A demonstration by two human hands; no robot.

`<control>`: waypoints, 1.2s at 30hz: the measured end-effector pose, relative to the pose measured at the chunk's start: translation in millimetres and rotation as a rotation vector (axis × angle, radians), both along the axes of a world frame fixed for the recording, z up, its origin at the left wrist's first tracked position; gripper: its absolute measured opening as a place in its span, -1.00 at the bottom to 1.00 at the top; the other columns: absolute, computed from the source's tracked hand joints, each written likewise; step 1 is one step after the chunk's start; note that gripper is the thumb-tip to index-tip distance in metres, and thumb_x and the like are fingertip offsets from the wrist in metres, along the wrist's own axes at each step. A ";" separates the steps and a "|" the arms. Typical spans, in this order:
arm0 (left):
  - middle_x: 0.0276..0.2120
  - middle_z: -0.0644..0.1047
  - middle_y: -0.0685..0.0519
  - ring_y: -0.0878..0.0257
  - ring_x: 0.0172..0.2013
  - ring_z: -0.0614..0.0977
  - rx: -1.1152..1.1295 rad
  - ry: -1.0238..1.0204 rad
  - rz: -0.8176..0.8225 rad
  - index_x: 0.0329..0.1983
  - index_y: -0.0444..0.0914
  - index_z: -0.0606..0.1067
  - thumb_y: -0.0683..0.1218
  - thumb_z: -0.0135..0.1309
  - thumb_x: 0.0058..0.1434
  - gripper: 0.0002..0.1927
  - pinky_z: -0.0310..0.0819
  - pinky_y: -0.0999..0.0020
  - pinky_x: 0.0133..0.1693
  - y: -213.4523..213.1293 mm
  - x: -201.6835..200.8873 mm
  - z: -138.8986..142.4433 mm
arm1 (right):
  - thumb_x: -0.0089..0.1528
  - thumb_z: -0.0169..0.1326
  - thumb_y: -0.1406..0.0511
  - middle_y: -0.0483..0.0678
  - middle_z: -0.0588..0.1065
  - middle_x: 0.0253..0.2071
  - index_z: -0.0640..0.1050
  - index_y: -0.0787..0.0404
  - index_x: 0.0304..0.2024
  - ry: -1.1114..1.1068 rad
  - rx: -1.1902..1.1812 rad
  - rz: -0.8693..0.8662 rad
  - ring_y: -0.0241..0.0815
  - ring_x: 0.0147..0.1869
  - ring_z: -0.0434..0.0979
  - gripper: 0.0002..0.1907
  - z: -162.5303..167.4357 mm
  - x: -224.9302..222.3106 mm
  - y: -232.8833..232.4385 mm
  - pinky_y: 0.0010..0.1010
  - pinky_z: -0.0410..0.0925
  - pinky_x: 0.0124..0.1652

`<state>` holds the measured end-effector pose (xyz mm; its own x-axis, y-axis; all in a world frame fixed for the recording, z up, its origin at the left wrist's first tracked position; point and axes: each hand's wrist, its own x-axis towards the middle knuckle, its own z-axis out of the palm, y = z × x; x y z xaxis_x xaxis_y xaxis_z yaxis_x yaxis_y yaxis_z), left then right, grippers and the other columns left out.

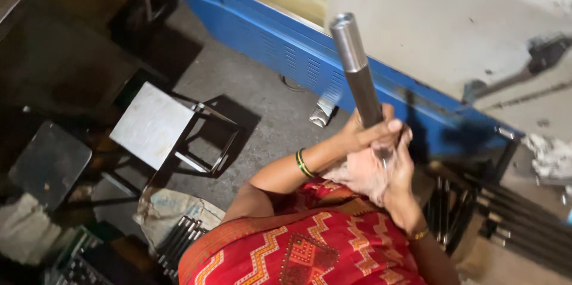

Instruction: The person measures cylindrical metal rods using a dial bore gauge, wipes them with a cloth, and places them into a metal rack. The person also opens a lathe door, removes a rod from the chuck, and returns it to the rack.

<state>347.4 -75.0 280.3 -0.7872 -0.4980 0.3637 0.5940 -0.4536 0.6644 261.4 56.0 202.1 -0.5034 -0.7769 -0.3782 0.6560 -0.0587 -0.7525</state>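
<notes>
Open concrete floor lay left of centre, hemmed by a blue machine base above and a stool at left. The left hand and right hand were both closed around a smooth grey steel rod and a pale rag at centre right, the rod's long axis rising up-left.

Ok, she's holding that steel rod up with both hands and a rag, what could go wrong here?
The metal rod stands nearly upright, gripped only at its lower end by the left hand and right hand through a cloth; it might slip and drop onto the rods below. Its top could tip toward the blue machine panel.
</notes>
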 end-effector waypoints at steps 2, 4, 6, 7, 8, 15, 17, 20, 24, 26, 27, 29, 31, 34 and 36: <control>-0.62 0.40 0.15 0.42 -0.62 0.40 -0.147 -0.106 0.203 -0.43 -0.23 0.35 -0.13 0.13 0.45 -0.69 0.42 0.37 -0.44 0.0 -9.8 11.3 | 0.53 -0.20 0.13 -0.08 0.40 0.04 0.30 0.21 0.33 0.248 0.028 -0.035 -0.19 0.10 0.40 -0.58 2.5 -13.5 -16.5 -0.32 0.32 0.06; -0.57 0.46 0.12 0.40 -0.55 0.48 -0.149 -0.180 0.340 -0.41 -0.24 0.37 -0.13 0.15 0.43 -0.71 0.41 0.39 -0.45 1.3 -18.6 24.1 | 0.50 -0.24 0.16 -0.03 0.46 0.13 0.33 0.26 0.32 0.578 -0.002 -0.010 -0.20 0.20 0.45 -0.56 10.6 -25.9 -31.0 -0.35 0.33 0.15; -0.57 0.46 0.12 0.40 -0.56 0.48 -0.118 -0.218 0.418 -0.41 -0.23 0.37 -0.12 0.17 0.41 -0.71 0.35 0.43 -0.50 5.1 -23.6 36.0 | 0.50 -0.27 0.18 0.03 0.53 0.07 0.40 0.30 0.27 0.831 0.064 -0.005 -0.18 0.14 0.53 -0.56 22.5 -29.7 -36.9 -0.35 0.37 0.10; -0.61 0.43 0.15 0.42 -0.60 0.43 -0.090 -0.215 0.429 -0.42 -0.22 0.35 -0.11 0.17 0.39 -0.70 0.29 0.45 -0.54 4.8 -26.4 41.9 | 0.51 -0.28 0.17 0.05 0.57 -0.05 0.45 0.30 0.23 0.920 0.136 -0.018 -0.16 0.03 0.57 -0.56 30.6 -30.6 -38.5 -0.34 0.40 0.01; -0.64 0.40 0.17 0.43 -0.64 0.39 -0.058 -0.214 0.440 -0.42 -0.21 0.33 -0.10 0.18 0.37 -0.69 0.24 0.47 -0.58 5.2 -29.2 47.9 | 0.52 -0.30 0.17 0.07 0.61 -0.16 0.51 0.30 0.18 1.007 0.213 -0.027 -0.14 -0.08 0.62 -0.55 41.1 -32.5 -35.1 -0.33 0.43 -0.08; -0.70 0.24 0.25 0.43 -0.71 0.27 0.296 -0.358 0.140 -0.50 -0.12 0.26 -0.04 0.18 0.31 -0.63 0.24 0.42 -0.60 -50.6 -21.1 57.9 | 0.48 -0.12 0.24 0.19 0.60 -0.13 0.56 0.37 0.07 1.418 0.001 -0.078 0.04 -0.03 0.65 -0.65 126.7 -56.8 -2.5 -0.26 0.47 -0.08; -0.72 0.25 0.26 0.44 -0.74 0.27 0.284 -0.487 0.032 -0.54 -0.10 0.26 -0.05 0.22 0.29 -0.60 0.25 0.42 -0.63 -62.9 -13.4 44.0 | 0.48 -0.11 0.24 0.19 0.60 -0.13 0.55 0.37 0.06 1.279 -0.151 -0.228 0.05 -0.04 0.65 -0.67 149.7 -77.7 -1.3 -0.25 0.47 -0.08; -0.74 0.32 0.21 0.43 -0.76 0.30 0.064 -0.718 0.031 -0.57 -0.17 0.32 -0.06 0.26 0.23 -0.62 0.27 0.42 -0.66 -40.6 -9.8 9.1 | 0.47 -0.08 0.26 0.20 0.59 -0.15 0.54 0.38 0.05 1.104 -0.397 -0.427 0.07 -0.05 0.64 -0.69 170.0 -96.7 -8.2 -0.23 0.46 -0.08; -0.65 0.45 0.20 0.42 -0.65 0.43 -0.509 -0.701 0.267 -0.40 -0.24 0.50 -0.07 0.25 0.22 -0.80 0.33 0.46 -0.59 13.8 -14.3 -27.4 | 0.45 -0.05 0.28 0.20 0.58 -0.16 0.53 0.38 0.03 1.397 -0.290 -0.391 0.09 -0.07 0.63 -0.72 159.8 -80.7 -40.3 -0.21 0.45 -0.08; -0.65 0.45 0.20 0.43 -0.63 0.45 -0.654 -0.671 0.262 -0.37 -0.24 0.51 -0.07 0.23 0.26 -0.82 0.34 0.46 -0.58 27.1 -11.0 -33.1 | 0.44 -0.04 0.28 0.20 0.58 -0.17 0.52 0.39 0.02 1.618 -0.090 -0.467 0.11 -0.08 0.63 -0.73 149.4 -69.5 -55.1 -0.20 0.45 -0.08; -0.68 0.42 0.19 0.44 -0.68 0.43 -0.570 -0.746 0.146 -0.40 -0.23 0.49 -0.07 0.21 0.28 -0.80 0.32 0.46 -0.61 29.6 -8.5 -33.8 | 0.44 -0.03 0.29 0.20 0.58 -0.18 0.52 0.39 0.02 1.637 -0.050 -0.505 0.11 -0.09 0.63 -0.74 146.0 -69.6 -59.5 -0.20 0.45 -0.08; -0.71 0.38 0.20 0.45 -0.74 0.39 -0.342 -0.766 -0.211 -0.39 -0.21 0.44 -0.09 0.20 0.27 -0.80 0.28 0.45 -0.66 21.4 -1.3 -32.2 | 0.43 -0.02 0.30 0.21 0.57 -0.19 0.51 0.39 0.01 1.504 -0.081 -0.547 0.12 -0.10 0.63 -0.75 143.1 -76.9 -64.9 -0.19 0.45 -0.09; -0.71 0.34 0.22 0.46 -0.74 0.32 -0.041 -0.640 -0.680 -0.33 -0.18 0.36 -0.12 0.23 0.25 -0.77 0.25 0.46 -0.67 4.1 10.1 -30.7 | 0.43 0.00 0.31 0.21 0.57 -0.19 0.50 0.39 0.00 1.390 -0.151 -0.471 0.13 -0.11 0.62 -0.76 141.5 -84.5 -67.4 -0.18 0.44 -0.09; -0.68 0.30 0.24 0.47 -0.70 0.31 0.235 -0.324 -1.172 -0.38 -0.13 0.31 -0.15 0.23 0.39 -0.67 0.26 0.46 -0.58 -1.3 10.5 -33.6 | 0.41 0.02 0.32 0.21 0.56 -0.21 0.49 0.40 -0.01 1.425 -0.180 -0.330 0.15 -0.12 0.62 -0.78 138.7 -86.5 -71.2 -0.16 0.44 -0.09; -0.68 0.31 0.24 0.46 -0.71 0.32 0.154 -0.360 -1.039 -0.37 -0.16 0.33 -0.14 0.21 0.38 -0.71 0.25 0.50 -0.61 -1.5 11.7 -35.7 | 0.41 0.03 0.33 0.22 0.56 -0.22 0.49 0.40 -0.02 1.500 -0.174 -0.342 0.16 -0.13 0.62 -0.79 138.7 -87.5 -75.3 -0.15 0.43 -0.09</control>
